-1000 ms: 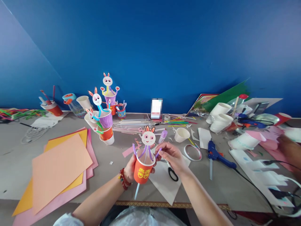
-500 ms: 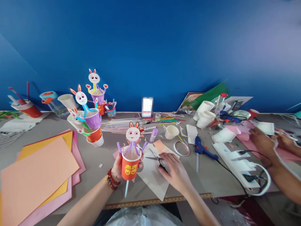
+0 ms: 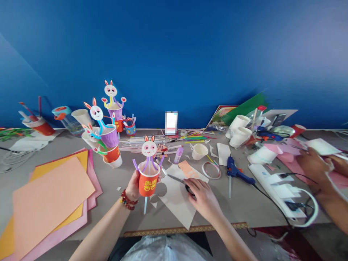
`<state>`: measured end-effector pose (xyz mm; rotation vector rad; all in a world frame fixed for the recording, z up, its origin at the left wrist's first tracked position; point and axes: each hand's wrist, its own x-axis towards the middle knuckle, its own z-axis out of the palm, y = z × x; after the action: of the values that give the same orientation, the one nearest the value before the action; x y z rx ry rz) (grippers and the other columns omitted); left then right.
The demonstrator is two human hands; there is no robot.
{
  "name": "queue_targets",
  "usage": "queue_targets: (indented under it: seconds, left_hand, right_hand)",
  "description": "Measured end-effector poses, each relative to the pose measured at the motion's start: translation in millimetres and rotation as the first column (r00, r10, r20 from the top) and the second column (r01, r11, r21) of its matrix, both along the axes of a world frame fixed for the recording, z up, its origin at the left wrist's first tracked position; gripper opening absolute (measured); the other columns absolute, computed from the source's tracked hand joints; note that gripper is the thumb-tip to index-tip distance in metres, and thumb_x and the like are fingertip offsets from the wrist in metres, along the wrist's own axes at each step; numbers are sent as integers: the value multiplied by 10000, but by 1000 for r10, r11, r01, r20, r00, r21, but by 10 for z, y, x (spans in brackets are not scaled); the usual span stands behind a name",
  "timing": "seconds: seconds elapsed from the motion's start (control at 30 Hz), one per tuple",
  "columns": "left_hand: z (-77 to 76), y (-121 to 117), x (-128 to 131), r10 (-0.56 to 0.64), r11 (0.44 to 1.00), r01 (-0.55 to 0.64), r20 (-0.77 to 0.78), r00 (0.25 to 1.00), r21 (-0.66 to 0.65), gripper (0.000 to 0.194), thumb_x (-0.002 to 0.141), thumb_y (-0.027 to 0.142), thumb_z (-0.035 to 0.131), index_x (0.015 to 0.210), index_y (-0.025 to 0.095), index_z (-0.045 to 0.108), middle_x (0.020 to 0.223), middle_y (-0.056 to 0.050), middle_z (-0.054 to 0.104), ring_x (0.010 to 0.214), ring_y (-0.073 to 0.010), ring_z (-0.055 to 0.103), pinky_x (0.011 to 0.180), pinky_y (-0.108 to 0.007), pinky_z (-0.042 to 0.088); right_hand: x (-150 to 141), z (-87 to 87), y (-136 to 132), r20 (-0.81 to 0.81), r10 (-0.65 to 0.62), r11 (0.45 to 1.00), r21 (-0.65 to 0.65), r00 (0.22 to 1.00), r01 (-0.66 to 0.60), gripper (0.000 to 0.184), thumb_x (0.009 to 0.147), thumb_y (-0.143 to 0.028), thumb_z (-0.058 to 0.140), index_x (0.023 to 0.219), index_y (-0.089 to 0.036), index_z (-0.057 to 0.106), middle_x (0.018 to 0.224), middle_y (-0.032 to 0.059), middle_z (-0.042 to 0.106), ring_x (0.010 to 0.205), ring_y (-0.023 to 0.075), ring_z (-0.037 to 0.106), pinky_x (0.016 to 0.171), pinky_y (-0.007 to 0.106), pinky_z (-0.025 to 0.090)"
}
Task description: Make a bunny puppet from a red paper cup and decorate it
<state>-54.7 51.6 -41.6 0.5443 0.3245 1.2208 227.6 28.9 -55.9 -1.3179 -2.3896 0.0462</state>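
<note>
My left hand is closed around a red paper cup with a gold pattern, held upright above the table. A white rabbit head with pink ears and purple pipe-cleaner arms stands out of the cup, and a pale straw sticks out below. My right hand has its fingers over the dark handles of scissors, blades pointing left. Under them lies a sheet of white paper. Orange paper with a cutout and small scraps lie beside it.
Finished rabbit cups stand at left, behind stacked coloured paper. A purple glue stick, white cup, tape roll, blue glue gun and power strip sit rightward. A co-worker's hand works at far right.
The cup and rabbit in my left hand have shifted slightly left and up. The scissors blades, apart before, now look together under my right hand. The co-worker's white cup has tilted.
</note>
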Motion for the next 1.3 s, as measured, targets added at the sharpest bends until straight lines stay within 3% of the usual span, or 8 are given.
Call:
queue_targets:
  seconds: [0.33,0.57,0.67,0.77,0.97,1.03,1.13,1.3]
  left_hand:
    - [121,38,-57,84,990,-73,89,993,-119,958,562,620,835,1363,184,543,1027,-120,679,816,-227,598,674,-334,498]
    - [249,62,-146,169,978,-140,195,966,-152,738,640,707,740,1192,228,641,859,-78,632,744,-215,601,582,-318,498]
    - [304,61,-169,169,980,-142,206,964,-140,686,643,708,732,1090,192,661,846,-67,606,736,-195,583,581,-293,494]
    - [303,70,-186,123,989,-105,194,973,-105,733,517,658,833,1010,146,650,812,-59,579,724,-176,549,598,-280,497]
    - [252,61,-175,116,988,-93,205,972,-121,764,501,598,863,1084,162,632,828,-45,566,721,-159,521,603,-266,463]
    - [226,47,-158,126,987,-104,185,975,-126,847,500,617,856,1178,169,614,867,-56,586,728,-168,521,605,-281,450]
    - [179,30,-123,78,994,-65,162,984,-85,999,499,622,861,1345,198,539,925,-67,613,759,-183,532,633,-296,441]
    - [112,16,-62,-20,1000,20,147,989,3,1049,555,633,836,1444,229,454,961,-78,619,761,-188,534,643,-306,433]
  right_hand:
    - [448,96,-350,-21,-72,997,13,997,72,456,837,-114,503,1255,-251,624,1121,99,698,963,267,671,829,399,557]
    - [731,42,-358,14,-130,991,26,991,130,256,925,-205,521,1131,-227,672,1097,105,708,969,282,669,833,430,542]
    - [582,120,-265,-54,-100,995,-15,994,99,192,949,-252,551,1091,-218,675,1095,113,701,1000,285,656,860,431,544]
    - [257,192,-150,-125,-20,999,-51,992,13,183,945,-210,557,1086,-217,673,1097,113,699,1028,280,650,879,427,547]
    - [-339,225,121,-173,148,980,-104,974,-168,192,893,-155,615,1059,-229,676,1129,90,703,1054,269,654,888,403,542]
    - [-397,209,229,-201,93,989,-98,975,-114,135,910,-181,593,1022,-217,660,1047,80,721,955,245,686,823,368,548]
    - [-387,176,411,-251,-132,986,-136,959,100,99,933,-272,563,991,-204,607,902,58,716,720,198,692,618,296,516]
    - [-396,121,747,-267,-331,934,-230,905,274,406,906,-386,575,1245,-186,474,1072,97,701,691,192,691,570,286,482]
